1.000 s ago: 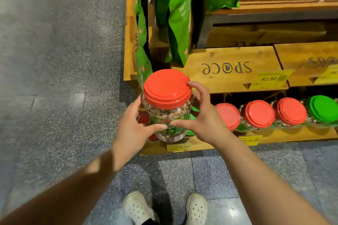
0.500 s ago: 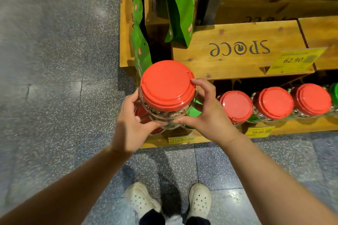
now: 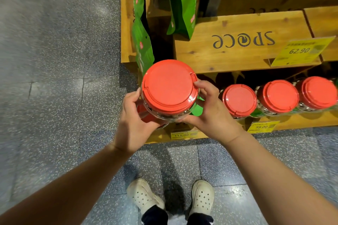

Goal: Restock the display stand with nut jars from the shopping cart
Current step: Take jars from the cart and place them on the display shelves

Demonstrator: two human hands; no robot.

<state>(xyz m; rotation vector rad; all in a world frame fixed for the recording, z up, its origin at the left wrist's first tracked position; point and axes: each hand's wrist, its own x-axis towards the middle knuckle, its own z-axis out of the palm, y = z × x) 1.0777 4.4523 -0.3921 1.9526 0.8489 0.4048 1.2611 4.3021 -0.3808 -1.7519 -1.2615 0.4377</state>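
Speckled grey floor lies under us as our left hand and right hand curl their fingers around the red-lidded nut jar, held above the wooden display stand's bottom shelf, which we judge needs lowering next.
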